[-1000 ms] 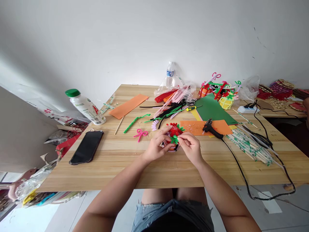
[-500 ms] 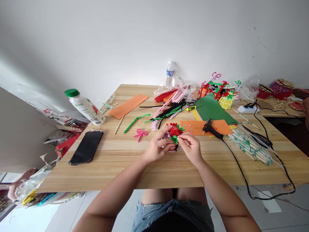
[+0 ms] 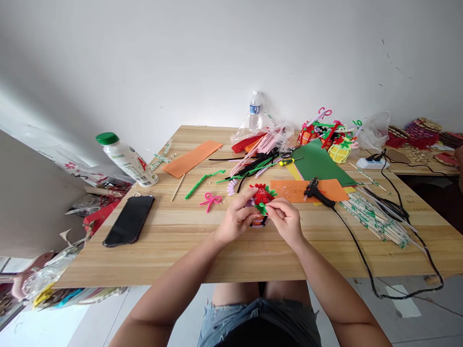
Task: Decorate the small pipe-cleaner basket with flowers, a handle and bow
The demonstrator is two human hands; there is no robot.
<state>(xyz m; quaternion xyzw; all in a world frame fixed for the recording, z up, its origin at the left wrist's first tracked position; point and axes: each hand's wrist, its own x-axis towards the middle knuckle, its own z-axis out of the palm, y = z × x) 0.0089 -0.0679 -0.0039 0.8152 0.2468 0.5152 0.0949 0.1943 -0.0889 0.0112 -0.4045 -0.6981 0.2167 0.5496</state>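
Note:
Between my hands, near the middle of the table, stands a small basket of pipe cleaners [image 3: 259,222] with an orange, black and lilac wall. Red pipe-cleaner flowers [image 3: 263,193] with green leaves [image 3: 261,208] fill its top. My left hand [image 3: 237,217] is curled around the left side of the basket and flowers, its fingers closed on them. The thumb and forefinger of my right hand [image 3: 285,219] pinch the green leaf at the front right. A pink pipe-cleaner bow [image 3: 210,201] and a coiled green pipe cleaner [image 3: 202,184] lie left of my hands.
Right of my hands, a black glue gun [image 3: 318,193] rests on orange card [image 3: 289,190], its cord looping over the table's front edge. Wrapped sticks [image 3: 374,217] lie further right. A phone [image 3: 129,220] and a tilted-looking white bottle [image 3: 128,159] are at left. Pipe cleaners [image 3: 256,156] pile behind.
Almost nothing differs. Both hands keep their places, with only a slight shift of the left fingers at the basket.

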